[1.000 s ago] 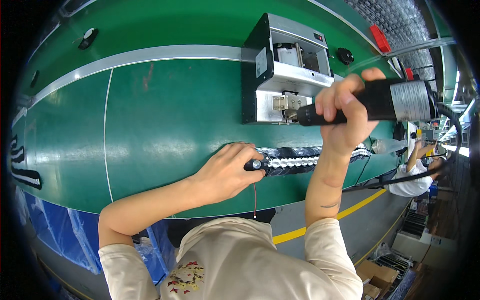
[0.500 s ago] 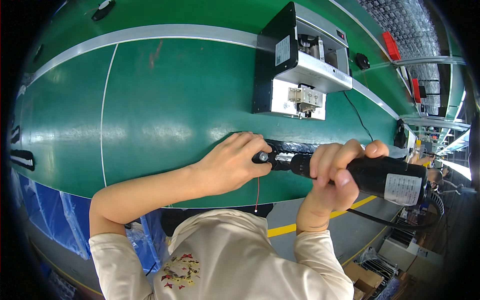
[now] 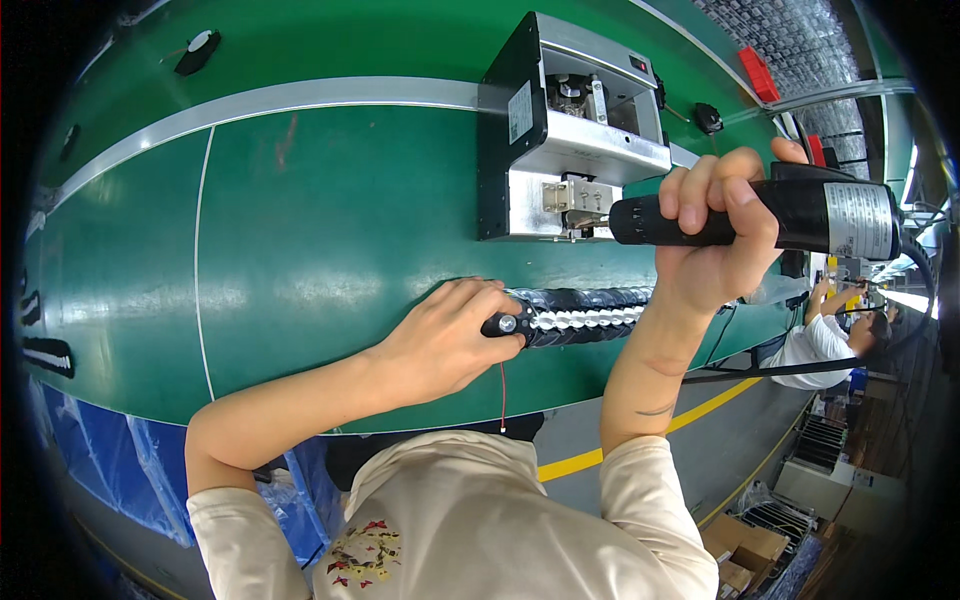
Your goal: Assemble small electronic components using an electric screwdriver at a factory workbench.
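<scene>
My right hand (image 3: 722,215) is wrapped around a black corded electric screwdriver (image 3: 802,216), held nearly level. Its bit end meets the small metal block (image 3: 582,196) on the front of a screw feeder (image 3: 600,155); whether a screw sits on the tip is too small to tell. My left hand (image 3: 450,335) grips the left end of a long black ribbed part (image 3: 600,298) lying on the bench, with a white segmented strip (image 3: 585,320) along its middle. A screw head (image 3: 507,324) shows at that end by my fingertips. Below it dangles a thin red wire (image 3: 503,395).
The green bench (image 3: 320,230) bears a metal rail (image 3: 300,95) along its back. Far left lies a black item with a white disc (image 3: 200,50). Red bins (image 3: 758,74) stand at the back right. Another person (image 3: 825,345) is at the right. The screwdriver's cable hangs on the right.
My right hand has lifted the screwdriver up and away from the black ribbed part to the feeder's metal block. My left hand stays on the part's end. The view has shifted slightly.
</scene>
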Motion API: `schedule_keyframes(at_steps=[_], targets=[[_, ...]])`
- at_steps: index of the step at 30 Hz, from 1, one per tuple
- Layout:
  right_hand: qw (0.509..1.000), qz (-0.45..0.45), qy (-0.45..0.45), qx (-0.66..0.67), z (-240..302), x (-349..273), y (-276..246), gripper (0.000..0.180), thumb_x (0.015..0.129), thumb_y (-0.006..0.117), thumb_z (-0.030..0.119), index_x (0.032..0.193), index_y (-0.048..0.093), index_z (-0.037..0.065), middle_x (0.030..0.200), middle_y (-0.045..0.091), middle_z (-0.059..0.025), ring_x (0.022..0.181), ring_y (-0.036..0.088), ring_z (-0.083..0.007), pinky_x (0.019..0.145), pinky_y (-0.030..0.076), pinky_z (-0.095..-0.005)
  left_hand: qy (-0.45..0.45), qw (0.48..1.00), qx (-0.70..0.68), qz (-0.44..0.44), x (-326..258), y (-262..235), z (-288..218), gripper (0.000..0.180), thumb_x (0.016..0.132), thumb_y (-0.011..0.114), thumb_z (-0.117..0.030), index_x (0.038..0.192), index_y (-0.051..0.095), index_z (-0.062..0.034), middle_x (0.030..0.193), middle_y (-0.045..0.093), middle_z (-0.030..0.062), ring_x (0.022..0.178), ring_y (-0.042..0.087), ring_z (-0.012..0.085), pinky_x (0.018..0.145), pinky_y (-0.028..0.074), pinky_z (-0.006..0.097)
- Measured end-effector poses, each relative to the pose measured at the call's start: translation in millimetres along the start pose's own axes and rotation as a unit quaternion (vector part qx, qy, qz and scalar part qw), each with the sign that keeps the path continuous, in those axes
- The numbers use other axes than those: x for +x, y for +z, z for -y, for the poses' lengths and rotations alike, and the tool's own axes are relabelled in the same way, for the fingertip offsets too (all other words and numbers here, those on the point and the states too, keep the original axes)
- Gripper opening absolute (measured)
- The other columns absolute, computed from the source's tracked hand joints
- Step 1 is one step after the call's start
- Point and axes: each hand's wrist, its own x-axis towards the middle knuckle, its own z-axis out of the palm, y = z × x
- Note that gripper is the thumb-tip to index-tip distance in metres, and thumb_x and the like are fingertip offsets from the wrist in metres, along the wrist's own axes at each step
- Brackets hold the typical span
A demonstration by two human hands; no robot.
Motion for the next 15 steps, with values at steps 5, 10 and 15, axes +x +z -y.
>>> schedule_keyframes(at_steps=[5, 10, 15], targets=[[0.999, 0.016, 0.031, -0.026, -10, -1, 3, 0.045, 0.075, 0.05, -0.004, 0.119, 0.04, -0.001, 0.064, 0.052, -0.0094, 0.043, 0.046, -0.015, 0.045, 0.046, -0.0329, -0.003, 1.0, 0.0, 0.005, 0, 0, 0, 0.018, 0.077, 0.07, -0.01, 0.095, 0.07, -0.0115, 0.111, 0.055, 0.0109, 0.108, 0.055, 0.0339, 0.087, 0.048, 0.043], [0.997, 0.031, 0.066, -0.015, -9, -6, 4, 0.044, 0.074, 0.051, -0.005, 0.116, 0.04, 0.0, 0.063, 0.051, -0.0082, 0.043, 0.046, -0.0145, 0.045, 0.045, -0.0317, -0.005, 1.0, 0.002, 0.002, -3, 0, 1, 0.021, 0.075, 0.071, -0.01, 0.096, 0.069, -0.0121, 0.111, 0.054, 0.0109, 0.11, 0.055, 0.034, 0.088, 0.047, 0.043], [0.996, 0.02, 0.079, 0.023, 12, -53, 5, 0.048, 0.077, 0.06, 0.0, 0.12, 0.04, 0.009, 0.062, 0.047, -0.0038, 0.042, 0.045, -0.0136, 0.043, 0.042, -0.0298, 0.002, 1.0, -0.005, -0.001, -2, 1, 2, 0.022, 0.074, 0.071, -0.011, 0.095, 0.07, -0.0118, 0.111, 0.055, 0.0106, 0.11, 0.055, 0.0336, 0.089, 0.047, 0.043]])
